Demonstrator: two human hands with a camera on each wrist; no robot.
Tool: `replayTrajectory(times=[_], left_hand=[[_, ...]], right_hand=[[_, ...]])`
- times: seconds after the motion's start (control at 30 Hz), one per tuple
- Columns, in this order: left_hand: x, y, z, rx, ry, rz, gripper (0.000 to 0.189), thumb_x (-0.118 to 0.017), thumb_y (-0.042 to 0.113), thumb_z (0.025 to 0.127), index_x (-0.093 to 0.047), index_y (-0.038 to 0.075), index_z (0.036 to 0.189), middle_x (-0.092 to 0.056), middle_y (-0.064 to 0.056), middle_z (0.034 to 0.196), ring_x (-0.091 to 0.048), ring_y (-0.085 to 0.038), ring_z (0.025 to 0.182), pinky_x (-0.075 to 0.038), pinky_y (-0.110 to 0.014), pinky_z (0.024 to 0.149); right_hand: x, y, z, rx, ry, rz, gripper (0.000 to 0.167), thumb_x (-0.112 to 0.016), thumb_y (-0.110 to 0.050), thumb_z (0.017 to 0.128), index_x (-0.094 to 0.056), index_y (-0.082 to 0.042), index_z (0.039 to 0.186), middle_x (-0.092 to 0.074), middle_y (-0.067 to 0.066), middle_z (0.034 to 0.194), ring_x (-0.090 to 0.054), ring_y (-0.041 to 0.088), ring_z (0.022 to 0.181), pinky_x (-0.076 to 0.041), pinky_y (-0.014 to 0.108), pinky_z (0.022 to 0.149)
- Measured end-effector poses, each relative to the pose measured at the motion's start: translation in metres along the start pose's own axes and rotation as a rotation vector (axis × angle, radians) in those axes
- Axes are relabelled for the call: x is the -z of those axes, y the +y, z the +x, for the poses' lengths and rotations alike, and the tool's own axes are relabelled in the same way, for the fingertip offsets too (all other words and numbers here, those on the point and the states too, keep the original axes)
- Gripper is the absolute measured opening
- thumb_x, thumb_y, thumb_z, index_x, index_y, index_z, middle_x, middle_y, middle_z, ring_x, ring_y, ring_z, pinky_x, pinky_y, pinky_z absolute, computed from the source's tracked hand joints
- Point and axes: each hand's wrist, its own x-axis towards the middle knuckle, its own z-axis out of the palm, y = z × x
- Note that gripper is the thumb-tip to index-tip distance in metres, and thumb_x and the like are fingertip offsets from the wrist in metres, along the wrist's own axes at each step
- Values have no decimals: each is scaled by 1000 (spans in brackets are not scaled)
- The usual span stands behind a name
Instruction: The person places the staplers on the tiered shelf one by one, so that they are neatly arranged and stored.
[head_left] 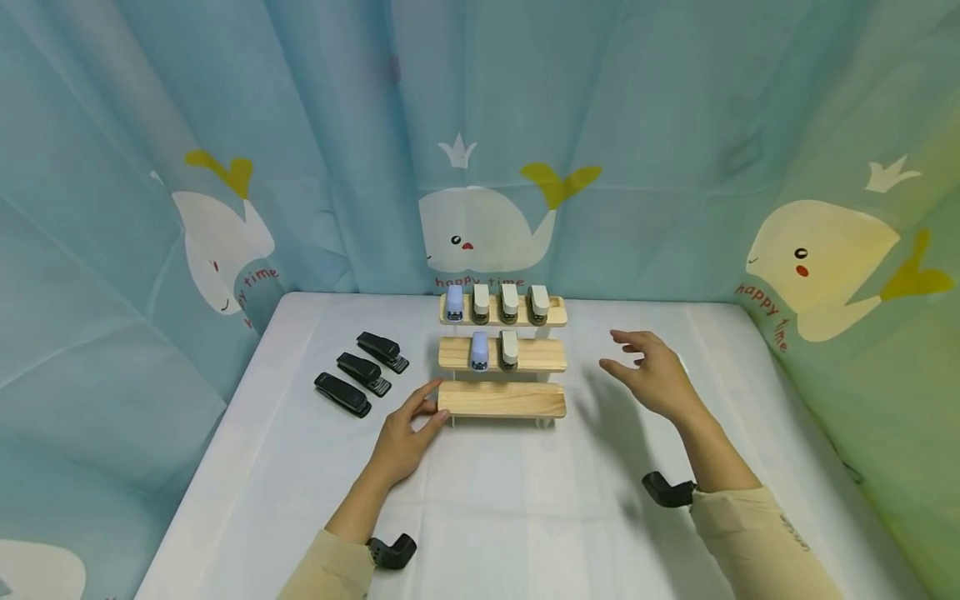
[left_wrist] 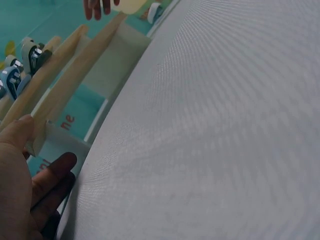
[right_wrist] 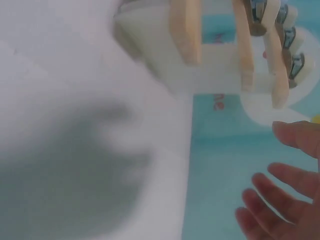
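A three-tier wooden display rack [head_left: 502,400] stands mid-table. My left hand [head_left: 401,437] holds the left end of its lowest board, with the thumb [left_wrist: 19,131] against the wood in the left wrist view. Right of the rack, my right hand [head_left: 652,375] hovers with fingers spread and nothing in them. Four small staplers sit on the top board: a lavender stapler [head_left: 454,303] and three pale grey ones [head_left: 509,303]. Another lavender stapler [head_left: 479,351] and a pale grey stapler [head_left: 509,349] are on the middle board. The lowest board bears none.
Several black staplers [head_left: 363,373] lie in a slanted row left of the rack. A pale object [head_left: 682,363] is mostly hidden behind the right hand. A white cloth [head_left: 487,517] covers the table, and a blue whale-print curtain [head_left: 360,167] hangs behind it.
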Motion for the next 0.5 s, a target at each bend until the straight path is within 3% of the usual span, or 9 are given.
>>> replayTrajectory(times=[0.5], left_hand=[[0, -1, 0, -4, -3, 9, 56, -67, 43, 101, -48, 37, 153, -76, 8, 110, -64, -24, 128, -41, -59, 115]], right_hand=[[13, 20, -1, 5, 9, -68, 63, -71, -23, 99, -48, 4, 151, -48, 30, 148, -51, 50, 130, -46, 64, 103]])
